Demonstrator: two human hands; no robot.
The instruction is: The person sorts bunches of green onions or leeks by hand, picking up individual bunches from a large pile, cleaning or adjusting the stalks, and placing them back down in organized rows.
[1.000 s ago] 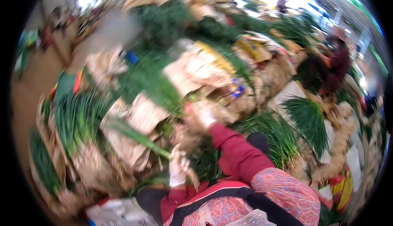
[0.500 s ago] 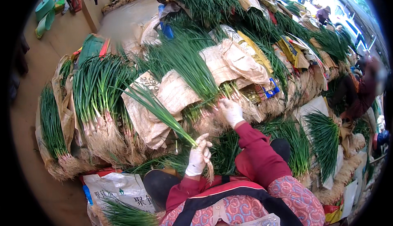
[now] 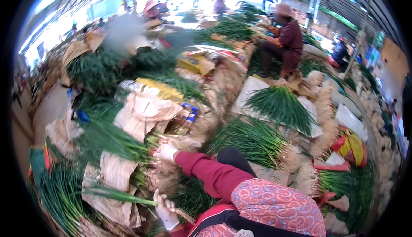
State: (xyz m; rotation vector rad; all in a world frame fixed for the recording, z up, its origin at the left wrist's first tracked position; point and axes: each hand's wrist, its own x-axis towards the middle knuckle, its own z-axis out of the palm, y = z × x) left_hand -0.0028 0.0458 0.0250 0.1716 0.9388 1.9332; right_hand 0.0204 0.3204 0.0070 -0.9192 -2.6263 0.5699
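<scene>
My left hand (image 3: 166, 210), in a white glove, is closed round a small bunch of green onions (image 3: 118, 194); the leaves point left and the pale roots hang out on the right. Farther ahead, the gloved fingers of my right hand (image 3: 166, 152) close on the reddish root end of a larger bunch of green onions (image 3: 116, 139) on the pile; the fingertips are partly blurred. A tan woven sack (image 3: 109, 174) lies between the two bunches. Beyond my right hand rests another crumpled tan sack (image 3: 143, 114).
More green onions (image 3: 253, 136) lie at the right with roots outward. A fan-shaped bunch (image 3: 281, 106) rests on a pale sheet. Farther back a person (image 3: 285, 39) in a hat sits among the piles. A red-and-yellow bag (image 3: 352, 147) lies at the far right.
The view has swung to the right, bringing the seated person and the right-hand piles into sight. Both hands keep hold of green onions and now appear farther left.
</scene>
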